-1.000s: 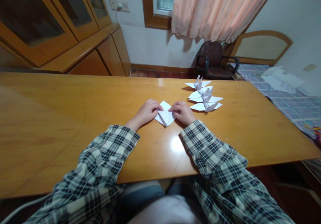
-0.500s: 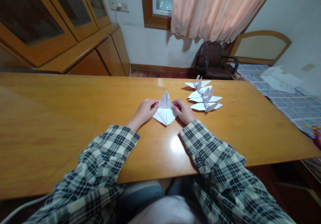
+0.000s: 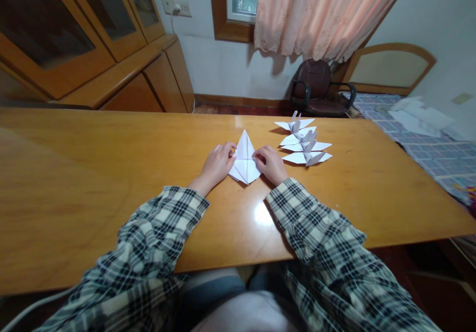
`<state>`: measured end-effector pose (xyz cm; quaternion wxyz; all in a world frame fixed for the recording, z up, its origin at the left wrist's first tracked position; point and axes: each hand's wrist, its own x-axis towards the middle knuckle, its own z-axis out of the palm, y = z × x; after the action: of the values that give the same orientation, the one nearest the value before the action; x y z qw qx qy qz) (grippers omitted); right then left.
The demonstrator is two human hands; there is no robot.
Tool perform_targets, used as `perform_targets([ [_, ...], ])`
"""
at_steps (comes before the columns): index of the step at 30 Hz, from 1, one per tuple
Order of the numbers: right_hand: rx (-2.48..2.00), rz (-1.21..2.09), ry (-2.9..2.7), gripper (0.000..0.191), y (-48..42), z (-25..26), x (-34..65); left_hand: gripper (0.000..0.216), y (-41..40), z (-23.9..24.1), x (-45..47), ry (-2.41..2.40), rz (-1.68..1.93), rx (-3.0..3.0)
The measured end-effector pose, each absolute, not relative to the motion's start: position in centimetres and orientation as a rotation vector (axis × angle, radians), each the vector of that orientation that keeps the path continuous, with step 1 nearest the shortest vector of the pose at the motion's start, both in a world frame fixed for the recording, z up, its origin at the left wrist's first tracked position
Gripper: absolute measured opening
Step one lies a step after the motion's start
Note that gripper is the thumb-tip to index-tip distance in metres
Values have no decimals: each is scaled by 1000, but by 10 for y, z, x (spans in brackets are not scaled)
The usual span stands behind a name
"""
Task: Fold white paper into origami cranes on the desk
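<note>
1. The folded paper (image 3: 246, 171) lies on the wooden table (image 3: 111, 173), between the 2 hands, its tip pointing away from the person.
2. It should handle as light, thin and easily creased; the side edges look the safest hold.
3. The left hand (image 3: 217, 163) and right hand (image 3: 272, 164) have curled fingers at opposite edges; whether they pinch or merely press, I cannot tell.
4. Folded paper birds (image 3: 308, 157) stand near the right hand.
5. No brand, label or writing is readable.

Plaid sleeves (image 3: 159, 228) (black, cream); legwear (image 3: 215, 288) perhaps blue-grey, shadowed.
</note>
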<state>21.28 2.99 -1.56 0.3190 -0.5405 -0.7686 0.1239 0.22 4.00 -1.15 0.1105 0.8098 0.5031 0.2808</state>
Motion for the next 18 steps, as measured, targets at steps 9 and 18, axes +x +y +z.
perform_targets([
  [9, -1375, 243, -2073, 20, 29, -20, 217, 20, 40, -11, 2, 1392, 796, 2510],
  [18, -1400, 210, -2172, 25, 29, -21, 217, 36, 45, -20, 3, 1321, 676, 2545],
])
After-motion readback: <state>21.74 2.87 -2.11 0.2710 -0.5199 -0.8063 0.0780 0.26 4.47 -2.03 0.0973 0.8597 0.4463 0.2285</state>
